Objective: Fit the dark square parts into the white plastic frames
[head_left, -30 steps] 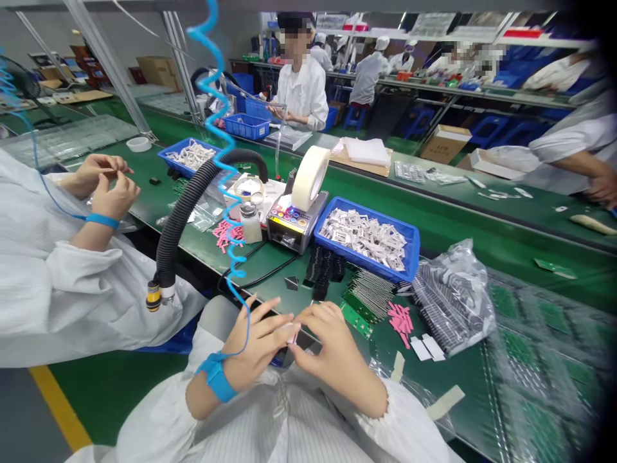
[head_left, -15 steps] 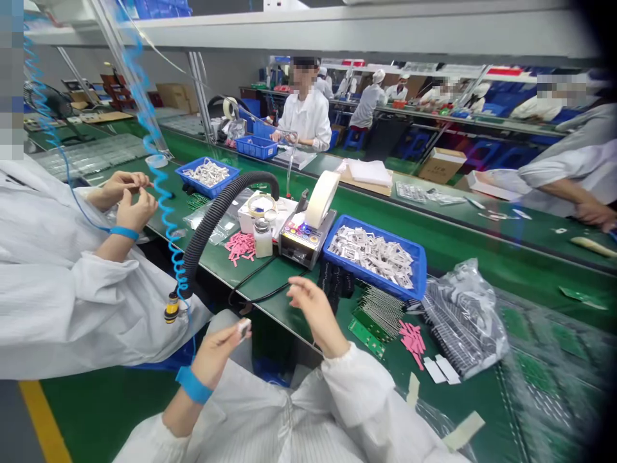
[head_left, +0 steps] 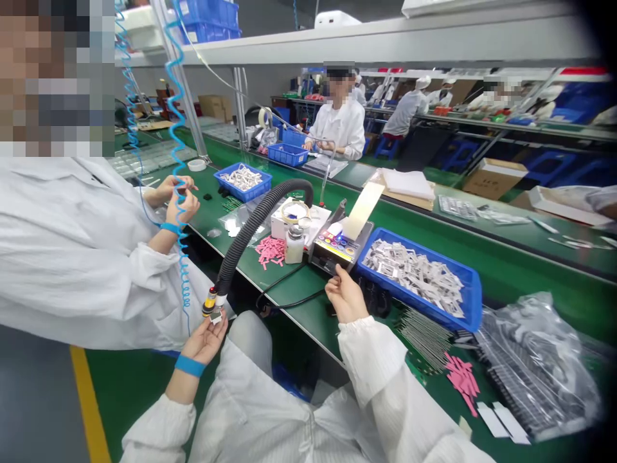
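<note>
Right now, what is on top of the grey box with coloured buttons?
A cream-coloured tape roll stands on the grey box with coloured buttons, near the right hand. The top surface beneath the roll is covered.

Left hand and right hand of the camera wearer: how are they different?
The left hand holds a small part near the lower end of the black hose; the right hand is at the front of the tape machine. The left hand has a blue band at the wrist; the right hand shows none. Both come out of white sleeves.
</note>
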{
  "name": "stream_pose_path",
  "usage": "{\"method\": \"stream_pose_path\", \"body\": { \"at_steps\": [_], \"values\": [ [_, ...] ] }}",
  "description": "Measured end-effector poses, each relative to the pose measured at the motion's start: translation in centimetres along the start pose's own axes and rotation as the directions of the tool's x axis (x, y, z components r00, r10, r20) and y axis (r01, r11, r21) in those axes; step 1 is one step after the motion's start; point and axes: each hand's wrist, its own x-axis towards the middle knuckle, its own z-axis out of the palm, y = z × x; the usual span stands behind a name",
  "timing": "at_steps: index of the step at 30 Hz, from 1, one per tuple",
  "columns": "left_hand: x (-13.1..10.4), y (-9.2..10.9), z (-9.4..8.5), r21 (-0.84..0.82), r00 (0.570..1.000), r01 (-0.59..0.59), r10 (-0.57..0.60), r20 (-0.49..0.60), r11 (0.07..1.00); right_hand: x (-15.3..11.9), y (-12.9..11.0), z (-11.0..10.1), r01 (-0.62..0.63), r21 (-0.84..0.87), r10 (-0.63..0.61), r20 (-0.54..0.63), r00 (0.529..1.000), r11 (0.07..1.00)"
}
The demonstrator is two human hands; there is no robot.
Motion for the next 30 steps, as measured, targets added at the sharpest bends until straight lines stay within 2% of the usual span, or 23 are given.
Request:
{"method": "stream_pose_path", "body": {
  "at_steps": [3,6,9,12,14,15,16,18,19,21,24,30],
  "values": [
    [-0.1,-0.2,-0.1,-0.009,1.0,0.008,-0.008,0.002,1.0,0.0,-0.3,0.4,0.024,-0.012,-0.024,-0.008,1.0,1.0],
    [-0.9,-1.5,0.1,0.022,0.999,0.05,-0.05,-0.012,0.999,-1.1,-0.7,0.5,0.065,-0.04,-0.065,0.016,0.998,0.997],
    [-3.1,-3.9,1.4,0.1,0.987,0.163,-0.161,-0.03,0.982,-4.2,-0.4,-0.2,0.131,-0.087,-0.12,0.124,0.985,0.988],
    [-5.9,-6.6,4.0,0.151,0.969,0.245,-0.246,-0.008,0.958,-8.6,0.3,-1.9,0.185,-0.159,-0.135,0.28,0.95,0.97],
    [-7.8,-8.3,6.2,0.165,0.964,0.257,-0.265,0.031,0.952,-11.3,0.9,-3.1,0.286,-0.248,-0.164,0.418,0.894,0.926],
    [-8.7,-9.1,7.3,0.174,0.959,0.261,-0.276,0.069,0.95,-12.4,1.1,-3.7,0.374,-0.294,-0.194,0.496,0.846,0.88],
    [-9.4,-9.9,8.3,0.199,0.945,0.259,-0.291,0.15,0.945,-13.3,1.2,-4.2,0.475,-0.327,-0.232,0.568,0.79,0.817],
    [-10.8,-11.2,10.0,0.266,0.897,0.267,-0.34,0.283,0.926,-14.4,1.2,-4.9,0.647,-0.362,-0.305,0.661,0.686,0.671],
    [-11.3,-11.9,10.6,0.293,0.871,0.27,-0.363,0.332,0.917,-14.7,1.1,-5.2,0.695,-0.374,-0.344,0.666,0.662,0.614],
    [-12.1,-12.9,11.6,0.321,0.834,0.292,-0.404,0.376,0.901,-14.9,0.7,-5.6,0.747,-0.408,-0.419,0.64,0.644,0.525],
    [-12.8,-13.8,12.3,0.313,0.806,0.341,-0.447,0.389,0.887,-14.7,-0.2,-6.1,0.774,-0.465,-0.501,0.591,0.633,0.429],
    [-13.0,-14.5,12.7,0.307,0.783,0.357,-0.462,0.416,0.882,-14.2,-1.3,-6.9,0.772,-0.514,-0.546,0.55,0.632,0.375]
  ]
}}
